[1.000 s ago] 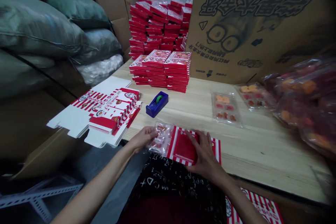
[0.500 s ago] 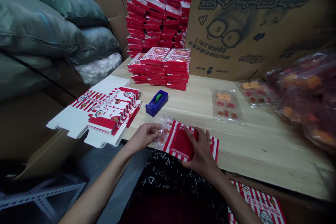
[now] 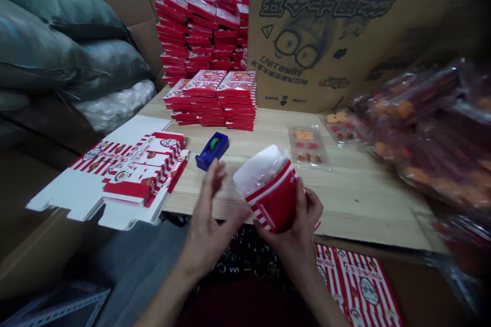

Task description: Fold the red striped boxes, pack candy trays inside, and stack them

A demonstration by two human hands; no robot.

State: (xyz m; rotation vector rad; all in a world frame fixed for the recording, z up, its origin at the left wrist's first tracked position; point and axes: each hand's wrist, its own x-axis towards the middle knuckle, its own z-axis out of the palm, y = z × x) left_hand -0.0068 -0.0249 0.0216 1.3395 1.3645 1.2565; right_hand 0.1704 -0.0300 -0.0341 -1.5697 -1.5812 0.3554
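Note:
My right hand (image 3: 297,225) grips a red and white striped box (image 3: 273,196) and holds it tilted up above the table's front edge. A clear plastic tray (image 3: 258,168) pokes out of the box's upper left end. My left hand (image 3: 209,214) hovers just left of the box with its fingers stretched out, holding nothing. A blue tape dispenser (image 3: 212,150) lies on the wooden table (image 3: 353,199) just beyond my left hand.
Flat unfolded striped boxes (image 3: 126,171) lie stacked at the left edge. Piles of finished red boxes (image 3: 215,97) stand at the back. Clear trays of sweets (image 3: 309,147) lie mid-table. Bagged trays (image 3: 429,127) heap at right. A big cardboard carton (image 3: 345,30) stands behind. More striped boxes (image 3: 356,286) lie under the table.
The box has been lifted off the table and tilted up in my right hand with the tray inside. My left hand has let go of the tray and opened.

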